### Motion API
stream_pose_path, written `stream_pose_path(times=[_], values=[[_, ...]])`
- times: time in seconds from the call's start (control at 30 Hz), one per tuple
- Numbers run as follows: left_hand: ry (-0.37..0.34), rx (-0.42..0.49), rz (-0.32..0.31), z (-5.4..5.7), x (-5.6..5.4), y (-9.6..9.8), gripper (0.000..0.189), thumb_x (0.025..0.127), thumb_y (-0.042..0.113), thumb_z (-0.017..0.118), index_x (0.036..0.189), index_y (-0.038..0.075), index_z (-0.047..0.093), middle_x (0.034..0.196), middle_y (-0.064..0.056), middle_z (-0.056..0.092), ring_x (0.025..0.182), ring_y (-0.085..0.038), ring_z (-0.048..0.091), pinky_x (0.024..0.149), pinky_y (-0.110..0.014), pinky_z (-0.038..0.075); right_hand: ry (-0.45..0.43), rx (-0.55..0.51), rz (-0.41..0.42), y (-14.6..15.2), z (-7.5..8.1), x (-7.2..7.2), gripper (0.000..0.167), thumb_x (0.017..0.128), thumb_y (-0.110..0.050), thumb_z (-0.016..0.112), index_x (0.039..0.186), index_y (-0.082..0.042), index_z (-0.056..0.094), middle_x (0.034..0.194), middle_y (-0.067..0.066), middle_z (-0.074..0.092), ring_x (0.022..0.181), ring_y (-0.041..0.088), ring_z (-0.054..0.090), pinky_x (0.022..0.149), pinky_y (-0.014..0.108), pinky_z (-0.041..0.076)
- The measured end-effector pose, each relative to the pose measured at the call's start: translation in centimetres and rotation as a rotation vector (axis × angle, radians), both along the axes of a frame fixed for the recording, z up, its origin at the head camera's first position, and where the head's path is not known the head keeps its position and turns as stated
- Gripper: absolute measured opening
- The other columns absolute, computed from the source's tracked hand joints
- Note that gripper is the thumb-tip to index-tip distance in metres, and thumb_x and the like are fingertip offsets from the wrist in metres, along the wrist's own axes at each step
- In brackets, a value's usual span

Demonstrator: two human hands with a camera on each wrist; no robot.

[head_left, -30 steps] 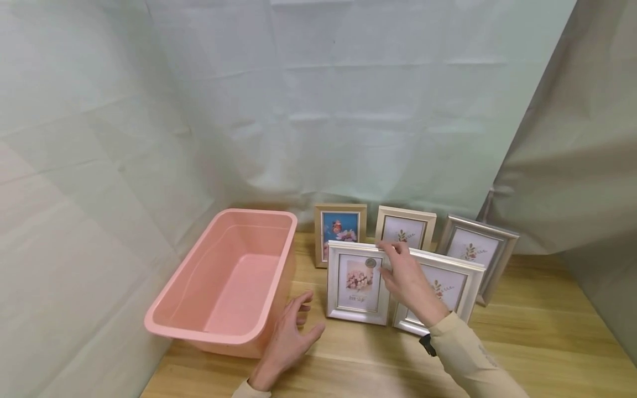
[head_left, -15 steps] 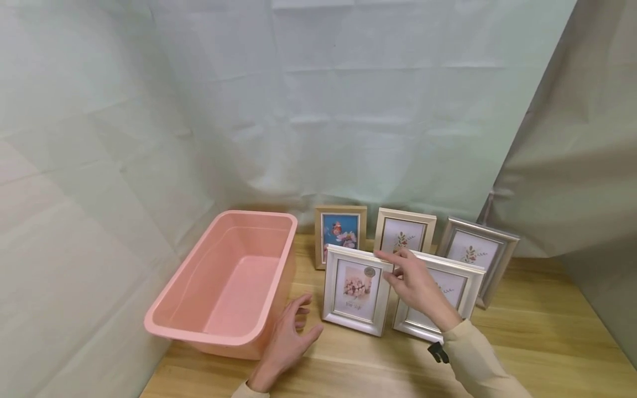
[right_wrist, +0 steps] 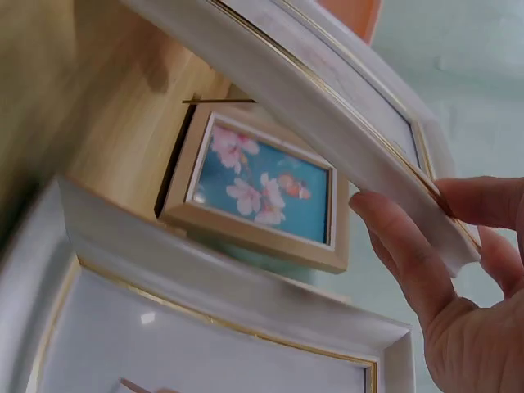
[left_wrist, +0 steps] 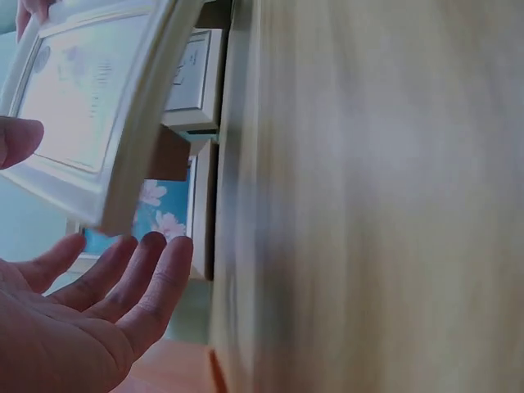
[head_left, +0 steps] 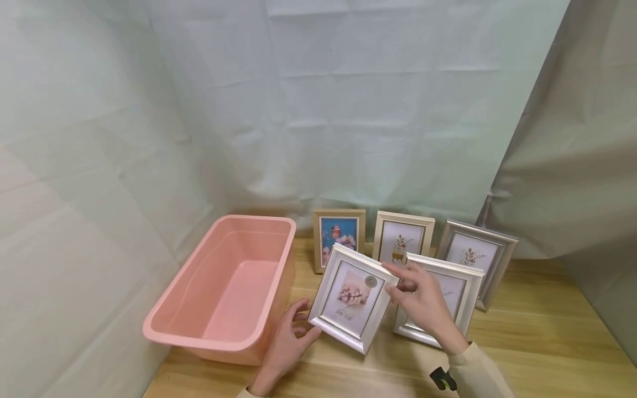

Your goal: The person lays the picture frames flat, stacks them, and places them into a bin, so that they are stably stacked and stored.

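My right hand pinches the upper right corner of a silver-white photo frame with a pink flower print. In the head view this frame hangs tilted above the table, its lower left corner beside my left hand. The left wrist view shows that corner between the thumb and the spread fingers, which look apart from it. A second silver-white frame stands behind my right hand, partly covered by it.
A pink plastic tub stands at the left. Along the back stand a gold frame with a blue flower picture, a cream frame and a grey-silver frame. All are on a wooden table before hanging cloth.
The pink flower frame has gone from standing upright to tilted and lifted in my right hand, its lower edge shifting toward me. My left hand has barely moved.
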State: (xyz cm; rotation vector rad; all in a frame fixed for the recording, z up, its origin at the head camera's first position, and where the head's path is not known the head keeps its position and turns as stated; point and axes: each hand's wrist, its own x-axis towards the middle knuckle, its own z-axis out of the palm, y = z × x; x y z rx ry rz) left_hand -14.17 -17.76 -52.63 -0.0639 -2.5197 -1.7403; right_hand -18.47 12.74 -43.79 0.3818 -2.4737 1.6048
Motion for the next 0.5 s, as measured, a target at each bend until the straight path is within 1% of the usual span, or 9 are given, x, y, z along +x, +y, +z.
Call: stream_pose_path(times=[0.07, 0.13, 0.2, 0.27, 0.3, 0.33, 0.4, 0.43, 0.5], values=[[-0.016, 0.048, 0.006, -0.2, 0.0, 0.0, 0.069, 0.091, 0.014, 0.086, 0.151, -0.003, 0.056, 0.146, -0.027, 0.064, 0.126, -0.039, 0.067, 0.092, -0.029, 0.062, -0.019, -0.051, -0.021, 0.0, -0.1, 0.6, 0.051, 0.09, 0.005, 0.079, 0.139, -0.009, 0.075, 0.11, 0.018, 0.064, 0.09, 0.016, 0.082, 0.067, 0.027, 0.066], [-0.027, 0.098, 0.006, -0.4, -0.1, 0.0, 0.068, 0.093, 0.012, 0.083, 0.151, -0.005, 0.054, 0.148, -0.03, 0.063, 0.127, -0.041, 0.067, 0.094, -0.025, 0.06, -0.049, -0.117, -0.04, -0.1, -0.1, 1.1, 0.051, 0.09, 0.007, 0.078, 0.139, -0.008, 0.075, 0.108, 0.017, 0.063, 0.088, 0.01, 0.081, 0.068, 0.029, 0.067], [-0.041, 0.145, 0.006, -0.5, -0.2, 0.0, 0.067, 0.095, 0.011, 0.081, 0.152, -0.007, 0.052, 0.149, -0.032, 0.062, 0.13, -0.042, 0.067, 0.098, -0.021, 0.057, -0.08, -0.189, -0.055, -0.2, -0.1, 1.7, 0.051, 0.09, 0.008, 0.077, 0.139, -0.005, 0.074, 0.107, 0.016, 0.061, 0.085, 0.008, 0.081, 0.069, 0.032, 0.068], [-0.063, 0.205, 0.001, -0.5, -0.3, 0.0, 0.065, 0.096, 0.01, 0.077, 0.152, -0.009, 0.051, 0.149, -0.033, 0.062, 0.132, -0.038, 0.068, 0.1, -0.019, 0.056, -0.106, -0.25, -0.073, -0.2, -0.1, 2.3, 0.05, 0.09, 0.009, 0.078, 0.139, -0.003, 0.073, 0.109, 0.015, 0.063, 0.085, 0.007, 0.081, 0.069, 0.035, 0.069], [-0.076, 0.233, -0.004, -0.6, -0.4, 0.0, 0.063, 0.098, 0.01, 0.075, 0.152, -0.01, 0.05, 0.148, -0.032, 0.063, 0.132, -0.033, 0.068, 0.102, -0.018, 0.054, -0.121, -0.278, -0.078, -0.2, -0.2, 2.5, 0.051, 0.09, 0.009, 0.077, 0.14, -0.003, 0.073, 0.11, 0.014, 0.063, 0.086, 0.008, 0.081, 0.069, 0.037, 0.069], [-0.095, 0.266, -0.009, -0.7, -0.3, 0.0, 0.063, 0.099, 0.012, 0.073, 0.153, -0.01, 0.049, 0.147, -0.03, 0.065, 0.13, -0.027, 0.068, 0.103, -0.017, 0.053, -0.132, -0.297, -0.084, -0.2, -0.2, 2.8, 0.051, 0.091, 0.009, 0.077, 0.14, -0.002, 0.072, 0.113, 0.014, 0.064, 0.086, 0.008, 0.081, 0.069, 0.038, 0.069], [-0.149, 0.375, -0.046, -0.8, -0.2, 0.0, 0.063, 0.101, 0.016, 0.067, 0.155, -0.01, 0.045, 0.142, -0.02, 0.068, 0.126, -0.016, 0.066, 0.104, -0.018, 0.05, -0.161, -0.328, -0.095, -0.2, -0.2, 3.3, 0.051, 0.091, 0.008, 0.077, 0.142, 0.0, 0.07, 0.119, 0.014, 0.065, 0.084, 0.011, 0.082, 0.07, 0.039, 0.069], [-0.172, 0.439, -0.075, -0.9, -0.2, 0.0, 0.064, 0.102, 0.018, 0.064, 0.156, -0.009, 0.043, 0.139, -0.013, 0.069, 0.124, -0.011, 0.064, 0.106, -0.02, 0.048, -0.179, -0.346, -0.097, -0.2, -0.3, 3.6, 0.052, 0.092, 0.008, 0.077, 0.143, 0.0, 0.069, 0.124, 0.017, 0.066, 0.083, 0.012, 0.082, 0.07, 0.04, 0.069], [-0.224, 0.563, -0.151, -1.2, 0.0, 0.0, 0.061, 0.104, 0.024, 0.056, 0.158, -0.002, 0.042, 0.136, 0.003, 0.067, 0.121, -0.004, 0.062, 0.11, -0.023, 0.044, -0.21, -0.379, -0.097, -0.1, -0.5, 4.0, 0.052, 0.093, 0.007, 0.076, 0.145, 0.002, 0.067, 0.133, 0.026, 0.068, 0.081, 0.015, 0.082, 0.07, 0.041, 0.069]])
